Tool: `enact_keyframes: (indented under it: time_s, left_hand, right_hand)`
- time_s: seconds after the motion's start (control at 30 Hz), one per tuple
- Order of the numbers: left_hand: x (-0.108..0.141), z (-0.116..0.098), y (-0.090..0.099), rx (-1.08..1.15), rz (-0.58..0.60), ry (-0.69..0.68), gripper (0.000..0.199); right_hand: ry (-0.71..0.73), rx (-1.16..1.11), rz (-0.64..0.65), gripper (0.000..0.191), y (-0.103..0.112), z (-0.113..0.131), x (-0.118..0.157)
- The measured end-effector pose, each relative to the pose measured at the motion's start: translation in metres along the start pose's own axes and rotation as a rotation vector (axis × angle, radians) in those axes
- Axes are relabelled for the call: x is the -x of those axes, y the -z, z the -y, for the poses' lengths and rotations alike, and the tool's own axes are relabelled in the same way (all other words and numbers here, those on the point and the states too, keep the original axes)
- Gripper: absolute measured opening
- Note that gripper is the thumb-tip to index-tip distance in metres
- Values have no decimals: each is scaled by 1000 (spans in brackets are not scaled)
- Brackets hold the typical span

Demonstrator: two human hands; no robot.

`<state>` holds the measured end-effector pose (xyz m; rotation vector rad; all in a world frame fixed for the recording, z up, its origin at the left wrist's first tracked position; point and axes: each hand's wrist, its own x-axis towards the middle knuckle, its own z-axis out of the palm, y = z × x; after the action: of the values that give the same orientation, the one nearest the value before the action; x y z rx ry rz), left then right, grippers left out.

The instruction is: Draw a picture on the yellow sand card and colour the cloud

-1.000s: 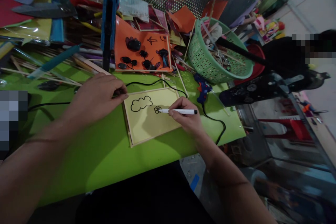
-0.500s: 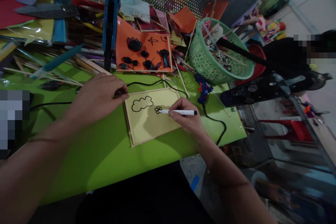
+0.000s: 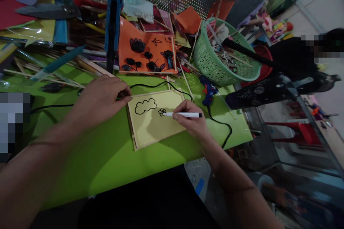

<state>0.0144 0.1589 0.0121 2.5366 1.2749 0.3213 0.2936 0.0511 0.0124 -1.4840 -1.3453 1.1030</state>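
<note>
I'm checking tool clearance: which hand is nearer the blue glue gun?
Right. The right hand, gripping the white marker, is below and left of the blue glue gun in view; the left hand is farther off, by the upper-left corner of the yellow panel.

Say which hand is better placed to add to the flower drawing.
The right hand, most likely: it grips the white marker, tip at the small flower. The left hand shows no pen and is at a corner of the yellow sheet.
</note>
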Motion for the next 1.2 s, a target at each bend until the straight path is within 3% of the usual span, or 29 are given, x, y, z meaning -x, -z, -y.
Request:
enact_keyframes:
  time_s: [0.27,1.2]
  left_hand:
    - [0,3,-1,-2,0,-4,24]
    - [0,2,0,0,15,4,21]
  right_hand:
    - [11,-15,-44,18,2,-4,-1]
    - [13,13,-2,18,-1,0,-3]
